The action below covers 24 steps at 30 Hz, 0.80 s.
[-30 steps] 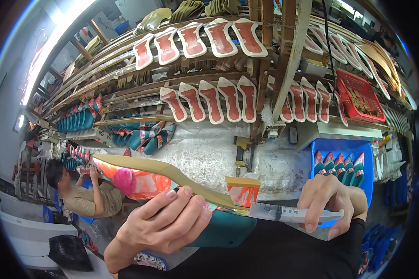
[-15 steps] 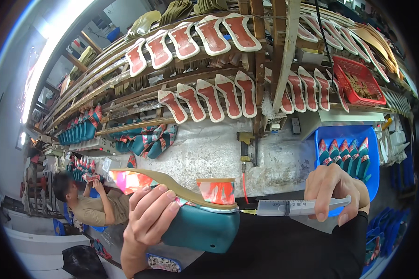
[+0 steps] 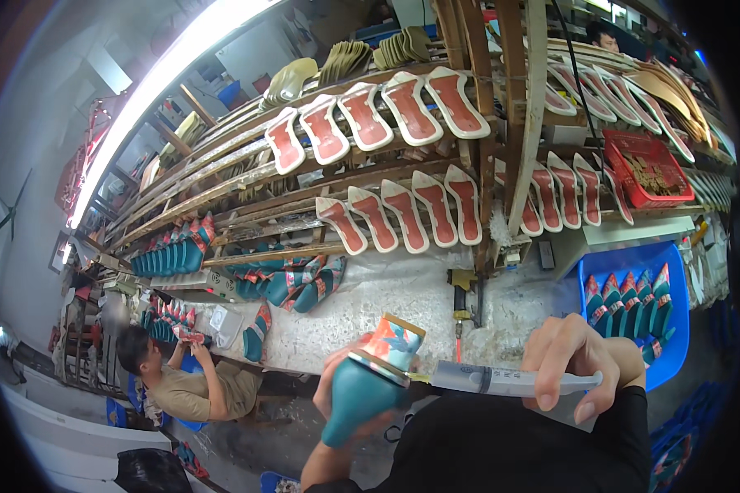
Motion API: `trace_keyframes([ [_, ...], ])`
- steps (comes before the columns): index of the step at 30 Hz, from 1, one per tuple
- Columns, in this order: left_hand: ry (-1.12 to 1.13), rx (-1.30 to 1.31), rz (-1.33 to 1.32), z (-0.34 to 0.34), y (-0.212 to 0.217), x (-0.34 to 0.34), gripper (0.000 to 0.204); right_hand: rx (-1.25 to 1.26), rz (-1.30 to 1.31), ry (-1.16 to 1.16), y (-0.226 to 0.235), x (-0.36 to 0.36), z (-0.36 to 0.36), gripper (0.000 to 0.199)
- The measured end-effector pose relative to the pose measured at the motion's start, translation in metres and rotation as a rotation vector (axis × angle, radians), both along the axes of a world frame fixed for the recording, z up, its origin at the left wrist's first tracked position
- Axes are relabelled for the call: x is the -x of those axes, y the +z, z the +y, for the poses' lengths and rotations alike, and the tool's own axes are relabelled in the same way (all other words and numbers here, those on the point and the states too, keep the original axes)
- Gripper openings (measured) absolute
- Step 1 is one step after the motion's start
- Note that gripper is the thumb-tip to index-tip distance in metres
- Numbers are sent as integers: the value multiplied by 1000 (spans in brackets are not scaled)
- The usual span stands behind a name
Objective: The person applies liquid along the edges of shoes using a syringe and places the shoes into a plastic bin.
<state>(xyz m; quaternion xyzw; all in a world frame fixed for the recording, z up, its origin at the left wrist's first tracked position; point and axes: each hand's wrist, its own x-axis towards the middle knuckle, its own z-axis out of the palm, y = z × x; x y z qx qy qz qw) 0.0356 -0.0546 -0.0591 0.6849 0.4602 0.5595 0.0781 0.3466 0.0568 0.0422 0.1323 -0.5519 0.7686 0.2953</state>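
In front of me, my left hand point(image 3: 334, 376) is wrapped round a shoe on a teal last point(image 3: 363, 398), partly hidden behind it and a little blurred. The shoe's block heel point(image 3: 396, 338), covered in red, white and blue pattern, points up. My right hand point(image 3: 574, 361) grips a clear plastic syringe point(image 3: 487, 379) held level, its fingers near the plunger end. The syringe's yellowish tip is at the edge where the heel meets the shoe; whether it touches I cannot tell.
A wooden rack point(image 3: 288, 197) with rows of red-and-white soles spans the back. To the right, a blue crate point(image 3: 671, 361) holds several shoes on lasts, below a red basket point(image 3: 645, 168). A glue-marked worktable point(image 3: 370, 283) lies ahead. At left, a person point(image 3: 197, 386) handles a shoe.
My left hand has turned the shoe from side-on to heel-end-on, its toe swinging out of sight. The syringe has shifted slightly left, staying at the heel's edge. My view has tilted.
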Motion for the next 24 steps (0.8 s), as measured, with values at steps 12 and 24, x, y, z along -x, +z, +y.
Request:
trace_keyframes([
  [12, -170, 421, -522, -10, -47, -10, 59, -84, -2, -159, -3, 31, -2, 37],
  [24, -661, 458, -1386, 15, 20, -29, 72, -136, -20, -254, -12, 37, -2, 38],
])
